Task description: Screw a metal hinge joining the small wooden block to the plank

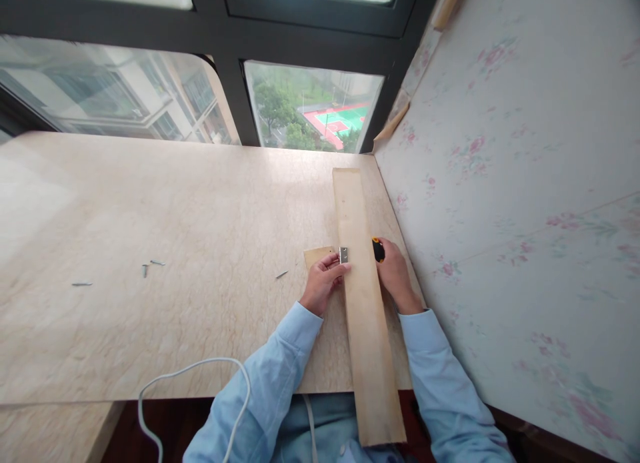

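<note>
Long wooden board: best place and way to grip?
Likely the near end of the board, from the person's side, thumb on top, fingers beneath: it's long and flat, and that end projects past the counter edge. The left hand and right hand crowd its middle.

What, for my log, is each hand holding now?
Left hand: closed on a metal plate at the board.
Right hand: closed around a black-and-yellow tool.

We see a plank (364,303) of matt, bare-looking wood toward five o'clock, a shiny metal bracket (343,255) at its nine o'clock edge, and a plastic-looking handle (379,250) toward four. We find a glossy, stone-patterned countertop (210,229) and metal screws (82,284) toward nine, matt wallpaper (500,209) at three, smooth window glass (280,103) at twelve, and a cloth sleeve (280,356) at seven.
</note>
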A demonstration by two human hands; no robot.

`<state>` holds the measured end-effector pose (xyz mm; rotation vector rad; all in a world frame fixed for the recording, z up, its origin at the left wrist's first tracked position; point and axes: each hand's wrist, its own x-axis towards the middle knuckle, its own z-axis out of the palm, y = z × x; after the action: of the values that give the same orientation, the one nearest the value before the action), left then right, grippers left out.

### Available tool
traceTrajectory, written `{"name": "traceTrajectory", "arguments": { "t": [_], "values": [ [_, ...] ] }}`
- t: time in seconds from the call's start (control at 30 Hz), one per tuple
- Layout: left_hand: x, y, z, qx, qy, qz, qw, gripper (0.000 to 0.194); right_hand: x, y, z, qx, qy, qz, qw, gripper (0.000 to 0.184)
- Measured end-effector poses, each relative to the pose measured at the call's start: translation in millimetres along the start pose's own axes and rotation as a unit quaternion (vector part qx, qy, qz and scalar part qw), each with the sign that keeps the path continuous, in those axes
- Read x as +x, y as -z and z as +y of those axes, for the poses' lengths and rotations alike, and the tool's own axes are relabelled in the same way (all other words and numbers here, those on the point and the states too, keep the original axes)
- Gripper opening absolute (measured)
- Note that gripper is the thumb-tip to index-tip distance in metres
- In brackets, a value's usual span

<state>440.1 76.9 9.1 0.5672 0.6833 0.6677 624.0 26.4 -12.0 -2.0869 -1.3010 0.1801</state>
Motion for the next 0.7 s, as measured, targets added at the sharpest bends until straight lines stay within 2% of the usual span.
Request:
{"name": "traceTrajectory", "arguments": {
  "t": [0.3, 0.43, 0.57, 0.63, 0.7],
  "values": [
    [0.4, 1.4, -1.9, 0.008, 0.007, 0.005, 1.0, 0.049, -0.4, 1.2, 2.8, 0.0, 0.006, -0.016, 1.0, 0.047],
    [-0.8, 0.4, -0.6, 0.01, 0.009, 0.003, 1.0, 0.05, 0.5, 4.8, 4.1, 0.019, -0.02, -0.017, 0.999, 0.05],
    [-1.4, -0.2, -0.2, 0.007, 0.008, 0.001, 1.0, 0.051, 0.5, 12.3, -4.4, 0.069, -0.023, 0.056, 0.996, 0.046],
    [-0.9, 0.0, -1.0, 0.008, 0.005, -0.001, 1.0, 0.05, 0.5, 15.0, -11.3, 0.13, -0.022, 0.103, 0.986, 0.042],
    [-0.1, 0.3, -2.0, 0.011, 0.002, -0.003, 1.0, 0.049, 0.3, 15.1, -17.9, 0.219, -0.041, 0.104, 0.969, 0.041]
  ]
}}
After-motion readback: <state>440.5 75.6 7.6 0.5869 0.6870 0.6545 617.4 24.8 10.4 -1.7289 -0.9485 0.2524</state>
